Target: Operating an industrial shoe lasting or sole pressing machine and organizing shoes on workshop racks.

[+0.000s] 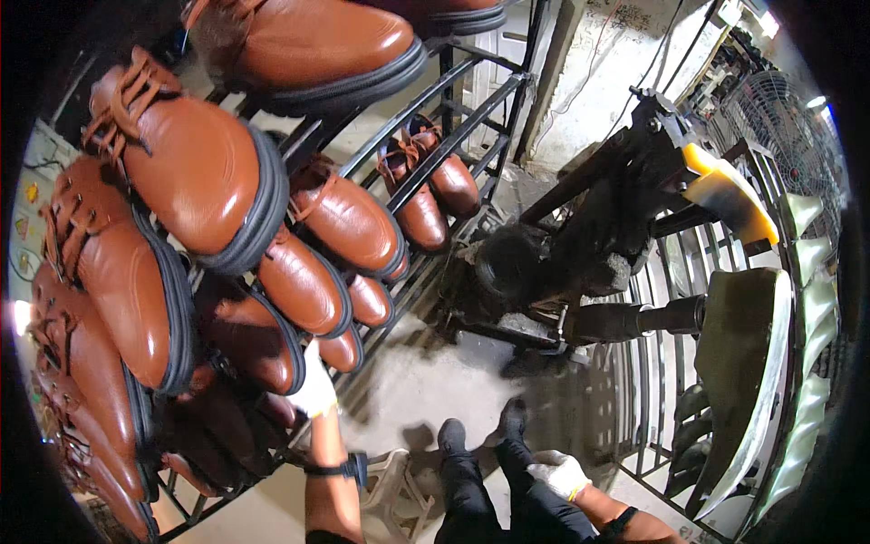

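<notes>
My left hand, in a white glove, reaches into a black metal rack. It grips the toe of a brown leather lace-up shoe with a black sole; some of its fingers are hidden behind the shoe's edge. Above that hand are a glossy brown shoe and, lower down, another toe. My right hand, also gloved in white, rests on my dark-trousered leg, holding nothing that I can see. Its fingers lie loosely along the leg.
Several larger brown shoes fill the rack's upper and left parts. A dark machine stands ahead. On the right are a curved metal guard, a yellow lamp-like part and a wire-caged fan. A pale plastic stool is below.
</notes>
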Motion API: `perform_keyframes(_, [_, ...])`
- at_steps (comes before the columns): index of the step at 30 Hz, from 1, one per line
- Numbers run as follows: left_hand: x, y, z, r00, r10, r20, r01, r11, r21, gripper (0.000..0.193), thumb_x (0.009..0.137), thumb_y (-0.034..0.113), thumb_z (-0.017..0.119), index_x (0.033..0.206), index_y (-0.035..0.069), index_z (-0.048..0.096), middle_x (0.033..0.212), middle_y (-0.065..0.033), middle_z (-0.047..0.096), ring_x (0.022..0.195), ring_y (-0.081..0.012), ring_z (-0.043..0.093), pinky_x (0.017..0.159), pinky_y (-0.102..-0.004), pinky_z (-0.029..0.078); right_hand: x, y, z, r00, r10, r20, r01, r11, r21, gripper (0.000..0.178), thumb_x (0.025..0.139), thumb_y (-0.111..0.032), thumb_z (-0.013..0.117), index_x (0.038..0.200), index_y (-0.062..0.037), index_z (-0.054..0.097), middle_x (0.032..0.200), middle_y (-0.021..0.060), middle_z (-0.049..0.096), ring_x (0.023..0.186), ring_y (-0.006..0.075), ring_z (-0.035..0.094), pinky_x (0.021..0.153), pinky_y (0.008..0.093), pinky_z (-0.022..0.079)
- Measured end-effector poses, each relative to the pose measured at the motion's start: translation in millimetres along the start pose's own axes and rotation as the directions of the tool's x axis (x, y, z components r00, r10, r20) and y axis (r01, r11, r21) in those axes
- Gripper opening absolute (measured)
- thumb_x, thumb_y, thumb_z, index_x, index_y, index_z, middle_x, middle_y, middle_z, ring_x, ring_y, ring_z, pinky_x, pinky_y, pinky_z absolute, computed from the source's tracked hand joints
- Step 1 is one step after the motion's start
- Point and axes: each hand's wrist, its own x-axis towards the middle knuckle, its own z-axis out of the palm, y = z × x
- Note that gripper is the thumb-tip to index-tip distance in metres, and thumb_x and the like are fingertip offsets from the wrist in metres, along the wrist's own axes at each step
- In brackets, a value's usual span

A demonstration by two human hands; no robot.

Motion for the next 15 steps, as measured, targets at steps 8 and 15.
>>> perform_keyframes(8, [-8, -46, -40, 0.950, -0.280, 0.139, 0.311, 0.888, -0.338, 0.040, 0.102, 0.024, 0.066, 0.134, 0.001, 0.064, 0.133, -0.0085, 0.067, 0.121, -0.0229, 0.062, 0.107, -0.0410, 0.049, 10, -10, -13, 1.000, 0.000, -0.018, -0.001, 1.000, -0.025, 0.047, 0.093, -0.022, 0.081, 0.130, 0.0046, 0.069, 0.120, 0.0172, 0.077, 0.112, 0.0209, 0.071, 0.100, 0.0331, 0.055])
perform_keyframes(15, [-30, -23, -95, 0.678, -0.491, 0.547, 0.687, 0.159, -0.709, 0.049, 0.109, 0.028, 0.054, 0.150, 0.002, 0.054, 0.144, -0.0040, 0.059, 0.134, -0.0204, 0.054, 0.117, -0.0397, 0.042, -67, -22, -110, 0.896, -0.426, -0.125, 0.325, 0.820, -0.471, 0.021, 0.092, -0.027, 0.076, 0.101, -0.0076, 0.079, 0.105, 0.0142, 0.077, 0.096, 0.0305, 0.074, 0.087, 0.0400, 0.059])
